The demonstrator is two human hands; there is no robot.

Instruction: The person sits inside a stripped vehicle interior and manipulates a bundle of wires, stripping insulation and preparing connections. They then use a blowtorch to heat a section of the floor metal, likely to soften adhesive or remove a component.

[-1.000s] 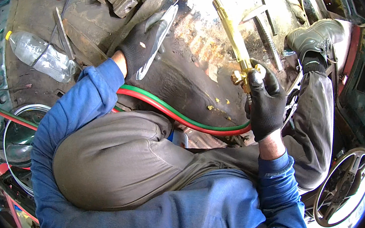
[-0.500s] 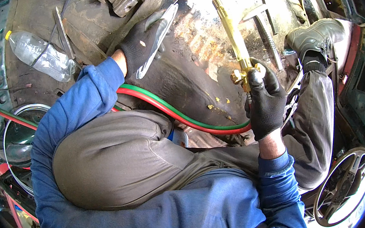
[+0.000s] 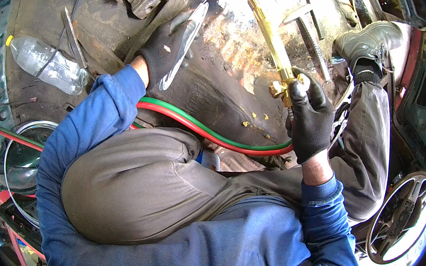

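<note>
My gloved right hand (image 3: 312, 118) is closed around the lower end of a brass gas torch (image 3: 272, 40), near its valve knobs. The torch points away from me, and its thin bent tip reaches a brightly lit patch of metal; glare hides whether a flame burns there. Red and green twin hoses (image 3: 213, 135) run from my left to the torch's base. In my gloved left hand (image 3: 167, 45) is a narrow folded bundle of pale metal wire (image 3: 186, 46), held slantwise with one thin end pointing toward the lit patch. Worn, rusty sheet metal (image 3: 238, 60) lies under both hands.
A clear plastic bottle with a yellow cap (image 3: 48, 65) lies at the far left, with a dark cable across it. Metal strips (image 3: 313, 46) rest right of the torch, near my shoe (image 3: 369, 42). A steering wheel (image 3: 401, 216) is at lower right, coiled wire (image 3: 8, 174) at left.
My left hand and the wire bundle have shifted very slightly. The torch and my right hand stay in place.
</note>
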